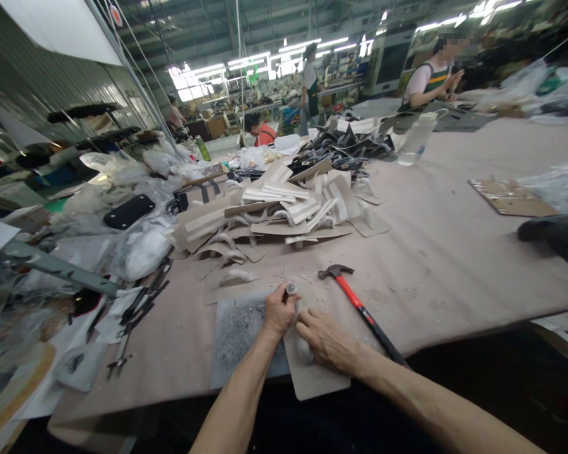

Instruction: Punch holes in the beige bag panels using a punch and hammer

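My left hand [279, 312] is closed around a short metal punch [291, 288], whose round end faces up. It is over the right side of a grey, pitted pad [239, 334]. A beige panel [312, 381] with rounded corners lies partly on the pad and reaches past the table's front edge. My right hand [329, 340] has its fingers curled on this panel, beside a plastic-wrapped bulge on it; the fingertips are partly hidden. A claw hammer [355, 299] with a red and black handle rests to the right of my hands.
Beyond my hands lies a heap of beige panels [284, 211] with wrapped handles, with dark pieces [345, 145] behind. A plastic bottle [416, 140] and a cardboard piece [511, 197] are at right. Plastic bags [144, 252] crowd the left. A co-worker [428, 82] sits across the table.
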A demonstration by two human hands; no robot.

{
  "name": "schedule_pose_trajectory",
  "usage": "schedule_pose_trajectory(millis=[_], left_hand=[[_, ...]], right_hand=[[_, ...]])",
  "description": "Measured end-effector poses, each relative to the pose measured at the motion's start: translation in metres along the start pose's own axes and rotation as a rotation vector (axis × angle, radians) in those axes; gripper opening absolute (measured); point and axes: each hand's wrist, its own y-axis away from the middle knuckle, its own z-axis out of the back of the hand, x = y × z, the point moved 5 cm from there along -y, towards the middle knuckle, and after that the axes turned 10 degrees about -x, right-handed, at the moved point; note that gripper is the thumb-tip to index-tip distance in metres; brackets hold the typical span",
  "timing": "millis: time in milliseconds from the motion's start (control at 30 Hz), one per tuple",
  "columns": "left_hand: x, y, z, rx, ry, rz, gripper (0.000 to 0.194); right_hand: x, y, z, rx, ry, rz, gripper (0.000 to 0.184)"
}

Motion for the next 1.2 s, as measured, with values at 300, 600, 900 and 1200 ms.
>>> schedule_pose_trajectory(millis=[300, 600, 900, 1200], left_hand=[[-0.032, -0.029, 0.021, -0.286, 0.238, 0.106, 0.026], [-0.036, -0.019, 0.082, -0.483, 0.329, 0.165, 0.028], [-0.022, -0.006, 0.062, -0.349, 0.290, 0.198, 0.025], [-0.015, -0.014, 0.027, -0.179, 0.224, 0.172, 0.021]], right_hand=[[0.018, -0.019, 0.001, 0.036, 0.220, -0.042, 0.026], [-0.014, -0.033, 0.070, -0.056, 0.344, -0.485, 0.015], [-0.022, -0.009, 0.048, -0.160, 0.191, -0.685, 0.043], [-0.017, -0.001, 0.036, -0.242, 0.124, -0.790, 0.054]])
